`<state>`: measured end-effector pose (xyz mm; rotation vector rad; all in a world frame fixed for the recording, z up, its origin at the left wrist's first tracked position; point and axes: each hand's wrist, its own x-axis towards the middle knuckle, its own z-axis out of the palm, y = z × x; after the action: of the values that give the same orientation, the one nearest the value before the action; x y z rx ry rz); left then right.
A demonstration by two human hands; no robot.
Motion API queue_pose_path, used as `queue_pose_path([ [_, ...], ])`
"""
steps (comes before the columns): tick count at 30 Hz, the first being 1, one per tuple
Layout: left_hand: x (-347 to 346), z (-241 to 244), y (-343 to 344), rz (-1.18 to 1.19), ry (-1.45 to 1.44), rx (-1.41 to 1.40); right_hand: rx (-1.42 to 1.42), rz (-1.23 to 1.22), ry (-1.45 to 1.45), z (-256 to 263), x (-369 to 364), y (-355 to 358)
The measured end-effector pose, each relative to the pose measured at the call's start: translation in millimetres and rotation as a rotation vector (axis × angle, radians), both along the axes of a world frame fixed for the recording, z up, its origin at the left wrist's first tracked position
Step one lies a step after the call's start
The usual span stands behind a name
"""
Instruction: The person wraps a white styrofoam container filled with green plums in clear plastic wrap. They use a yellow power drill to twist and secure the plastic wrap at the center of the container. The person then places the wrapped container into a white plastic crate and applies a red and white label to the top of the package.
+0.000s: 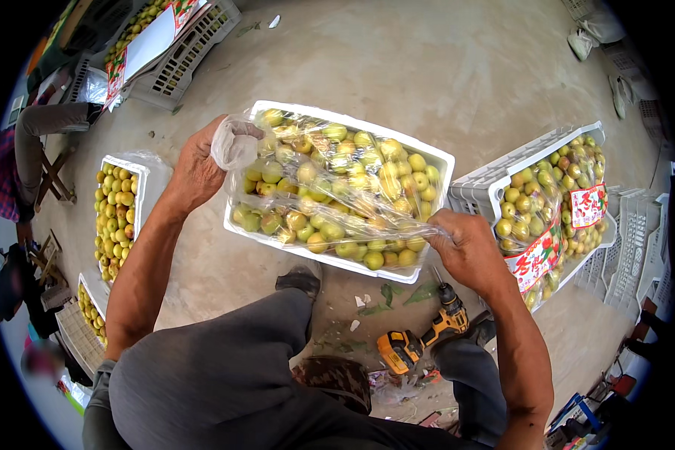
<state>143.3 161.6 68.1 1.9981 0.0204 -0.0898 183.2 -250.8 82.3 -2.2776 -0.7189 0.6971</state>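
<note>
A white foam box (337, 265) full of yellow-green jujubes (320, 180) sits before me, tilted in view. Clear plastic film (365, 211) lies over the fruit and glints in places. At the box's upper left corner, my left hand (199, 163) grips a bunched roll of that film, with fingers curled inside the loop. My right hand (467, 247) pinches the film's twisted other end by the lower right side of the box. Between the two hands the film is drawn into long creases across the fruit.
A cordless drill (444, 326) stands on the floor near my right foot. To the right, a grey plastic crate (478, 185) holds bagged jujubes with red printed labels. More jujube boxes (140, 191) lie left. Another crate (169, 79) and a seated person (39, 135) are at upper left.
</note>
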Motion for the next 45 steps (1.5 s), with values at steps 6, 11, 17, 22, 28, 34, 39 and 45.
queue_pose_path([
  [6,0,-4,-13,0.189,0.006,-0.368,0.282,-0.299,-0.246,1,-40,20],
  [11,4,12,-1,0.691,0.009,-0.652,0.332,-0.459,-0.412,20,-64,34],
  [17,-3,54,-21,0.622,-0.064,-0.810,0.381,-0.503,-0.540,67,-61,68],
  [22,3,58,-63,0.609,-0.005,-0.807,0.486,-0.399,-0.523,78,-47,93],
  [28,19,60,-90,0.465,0.086,-0.826,0.659,-0.319,-0.344,56,-37,110],
  [34,41,66,-115,0.114,-0.123,-0.251,0.854,-0.479,-0.017,13,-27,144],
  [39,60,84,-126,-0.371,-0.266,0.273,0.920,-0.578,0.253,-4,-22,159],
  [45,74,84,-133,-0.579,-0.483,0.465,1.243,-0.690,0.477,-16,-28,171],
])
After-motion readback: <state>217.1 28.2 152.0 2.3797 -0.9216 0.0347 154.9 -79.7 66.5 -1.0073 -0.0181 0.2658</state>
